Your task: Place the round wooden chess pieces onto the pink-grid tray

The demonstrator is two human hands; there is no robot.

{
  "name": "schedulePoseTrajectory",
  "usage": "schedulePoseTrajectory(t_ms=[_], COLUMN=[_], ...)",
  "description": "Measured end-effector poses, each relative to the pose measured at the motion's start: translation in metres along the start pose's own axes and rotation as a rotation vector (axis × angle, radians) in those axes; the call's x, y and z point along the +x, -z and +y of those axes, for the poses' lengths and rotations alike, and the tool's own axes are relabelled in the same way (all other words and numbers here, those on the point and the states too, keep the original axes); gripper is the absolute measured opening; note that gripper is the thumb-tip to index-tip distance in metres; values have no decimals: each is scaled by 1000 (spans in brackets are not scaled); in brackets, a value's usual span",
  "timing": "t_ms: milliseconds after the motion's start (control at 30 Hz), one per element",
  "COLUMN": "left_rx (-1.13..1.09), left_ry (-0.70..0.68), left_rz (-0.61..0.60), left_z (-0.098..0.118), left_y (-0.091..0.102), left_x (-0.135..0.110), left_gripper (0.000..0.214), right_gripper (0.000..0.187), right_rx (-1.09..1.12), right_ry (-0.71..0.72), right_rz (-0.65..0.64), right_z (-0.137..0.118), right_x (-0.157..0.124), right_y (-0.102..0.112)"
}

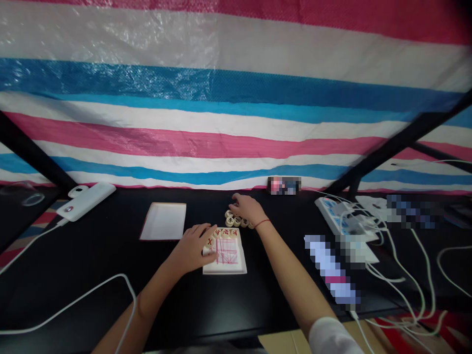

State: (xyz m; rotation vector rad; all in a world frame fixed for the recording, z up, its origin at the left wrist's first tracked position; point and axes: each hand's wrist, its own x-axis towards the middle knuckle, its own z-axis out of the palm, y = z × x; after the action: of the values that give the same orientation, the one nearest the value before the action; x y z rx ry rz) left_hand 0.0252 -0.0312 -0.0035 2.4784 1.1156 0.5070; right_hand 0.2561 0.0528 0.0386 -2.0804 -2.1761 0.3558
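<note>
A small white tray with a red printed grid [226,265] lies on the black table [110,265]. Round pale game pieces with red marks [225,232] sit along its far edge. My left hand [193,246] rests on the tray's left side, fingers curled, thumb and fingers touching a piece there. My right hand [247,209] is further back, fingers bent down over a loose cluster of round pieces [234,220] on the table. A red cord circles my right wrist.
A white lid or second tray [163,221] lies left of the grid tray. A white power bank [86,200] with a cable sits at far left. Power strips [341,221] and tangled white cables fill the right side. A striped tarpaulin hangs behind.
</note>
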Motion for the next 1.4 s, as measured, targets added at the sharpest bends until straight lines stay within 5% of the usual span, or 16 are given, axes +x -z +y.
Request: schedulePoseTrajectory(t_ms=[433, 600, 833, 1067, 1400], left_rx=[14, 11, -135, -205, -255], left_ry=[15, 33, 44, -36, 31], left_rz=[-93, -98, 200, 303, 525], left_z=[-5, -9, -6, -1, -3], left_y=[5, 4, 6, 3, 8], left_x=[-3, -4, 3, 5, 8], left_gripper=[64, 65, 61, 31, 23], right_gripper=[30, 35, 35, 40, 36], right_rx=[1, 461, 1064, 1336, 1612], right_ry=[-11, 95, 171, 123, -116], right_rz=[-9, 172, 99, -9, 337], right_z=[5, -4, -35, -51, -26], right_x=[24, -3, -66, -80, -68], right_y=[5, 10, -23, -40, -47])
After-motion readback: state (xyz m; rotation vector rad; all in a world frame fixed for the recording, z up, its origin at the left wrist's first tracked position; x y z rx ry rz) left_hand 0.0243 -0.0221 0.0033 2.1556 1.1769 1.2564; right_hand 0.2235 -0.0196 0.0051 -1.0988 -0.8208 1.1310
